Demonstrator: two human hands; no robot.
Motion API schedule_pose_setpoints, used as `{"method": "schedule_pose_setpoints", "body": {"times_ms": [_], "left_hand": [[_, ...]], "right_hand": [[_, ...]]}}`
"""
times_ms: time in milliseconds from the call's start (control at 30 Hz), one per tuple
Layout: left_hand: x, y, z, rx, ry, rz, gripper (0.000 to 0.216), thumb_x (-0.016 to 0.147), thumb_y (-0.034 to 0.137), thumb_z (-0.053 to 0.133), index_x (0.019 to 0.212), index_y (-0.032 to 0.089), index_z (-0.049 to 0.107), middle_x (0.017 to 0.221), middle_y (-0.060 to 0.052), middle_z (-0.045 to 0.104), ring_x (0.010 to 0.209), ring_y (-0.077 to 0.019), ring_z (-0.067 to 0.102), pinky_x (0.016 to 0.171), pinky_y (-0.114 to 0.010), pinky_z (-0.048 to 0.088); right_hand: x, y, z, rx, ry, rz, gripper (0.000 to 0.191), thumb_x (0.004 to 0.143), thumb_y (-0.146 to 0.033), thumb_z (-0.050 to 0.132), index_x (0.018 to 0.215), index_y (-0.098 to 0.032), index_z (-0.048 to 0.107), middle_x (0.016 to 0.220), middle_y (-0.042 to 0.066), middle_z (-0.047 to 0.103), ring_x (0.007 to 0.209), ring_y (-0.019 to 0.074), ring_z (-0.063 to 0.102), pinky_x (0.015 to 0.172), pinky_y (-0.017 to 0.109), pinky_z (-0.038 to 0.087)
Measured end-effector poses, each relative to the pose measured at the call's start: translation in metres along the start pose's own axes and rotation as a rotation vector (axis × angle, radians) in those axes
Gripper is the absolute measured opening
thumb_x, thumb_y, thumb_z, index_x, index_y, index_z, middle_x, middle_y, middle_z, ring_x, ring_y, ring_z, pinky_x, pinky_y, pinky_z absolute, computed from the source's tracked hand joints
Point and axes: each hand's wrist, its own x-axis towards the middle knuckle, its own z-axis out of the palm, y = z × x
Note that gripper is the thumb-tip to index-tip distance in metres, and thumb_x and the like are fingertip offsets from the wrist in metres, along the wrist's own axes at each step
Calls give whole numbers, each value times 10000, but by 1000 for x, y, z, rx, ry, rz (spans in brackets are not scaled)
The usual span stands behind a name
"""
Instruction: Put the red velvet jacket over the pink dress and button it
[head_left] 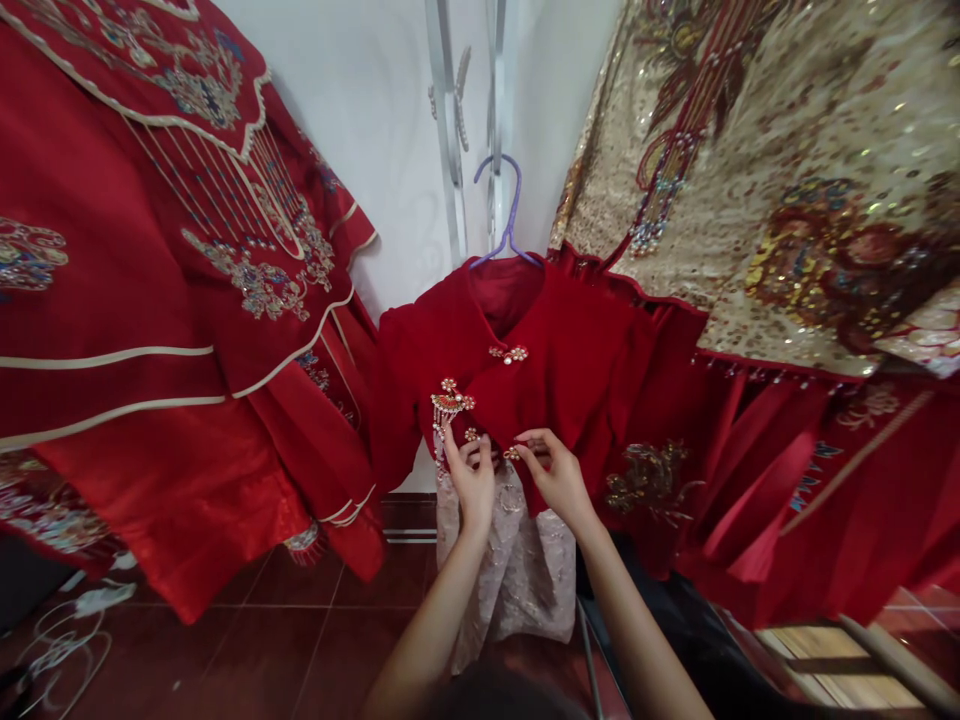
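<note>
A short red jacket (577, 350) hangs in front of me from a purple hanger (514, 205). One beaded frog button (511, 354) fastens at its collar. My right hand (559, 478) pinches a small beaded frog button (513, 453) on one lower front edge. The fingers of my left hand (472, 485) are curled on the opposite edge, just below another gold flower-shaped fastener (472, 434); its index finger reaches up beside a fan-shaped beaded brooch (452, 402) with hanging strands. Below the jacket falls a pale pink patterned skirt (529, 585), partly hidden by my forearms.
Red embroidered garments (225, 330) hang close on the left. A gold sequined garment (720, 200) and red pleated cloth (757, 500) crowd the right. Metal uprights (448, 130) stand against the white wall. White cables (71, 640) lie on the tiled floor (277, 620).
</note>
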Motion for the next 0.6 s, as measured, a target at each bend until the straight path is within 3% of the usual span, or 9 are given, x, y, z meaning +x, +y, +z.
{"method": "schedule_pose_setpoints", "body": {"times_ms": [200, 367, 500, 600], "left_hand": [[2, 0, -8, -29, 73, 47, 519, 854, 345, 599, 1311, 219, 388, 916, -40, 659, 747, -134, 682, 696, -287, 581], [2, -9, -11, 87, 1, 92, 240, 805, 290, 644, 997, 185, 546, 933, -65, 667, 816, -153, 679, 726, -291, 572], [1, -12, -5, 138, -46, 129, 242, 813, 235, 624, 1050, 182, 617, 1066, -97, 675, 968, -180, 666, 866, -327, 543], [0, -13, -4, 141, -55, 98, 299, 835, 245, 595, 1126, 178, 614, 1128, -113, 669, 992, -187, 663, 888, -346, 536]], "right_hand": [[1, 1, 6, -47, -36, -76, 206, 911, -334, 525, 986, -212, 673, 975, 62, 652, 861, 173, 642, 733, 288, 538], [3, 3, 9, -74, 6, -126, 219, 922, -307, 505, 968, -215, 698, 977, 70, 654, 874, 180, 637, 754, 302, 547], [4, 6, 8, -78, 14, -125, 229, 923, -317, 502, 971, -212, 699, 979, 76, 656, 880, 187, 636, 761, 307, 546], [4, 8, 7, -92, 12, -126, 231, 924, -313, 497, 975, -210, 697, 986, 77, 659, 889, 189, 637, 767, 311, 544]]}}
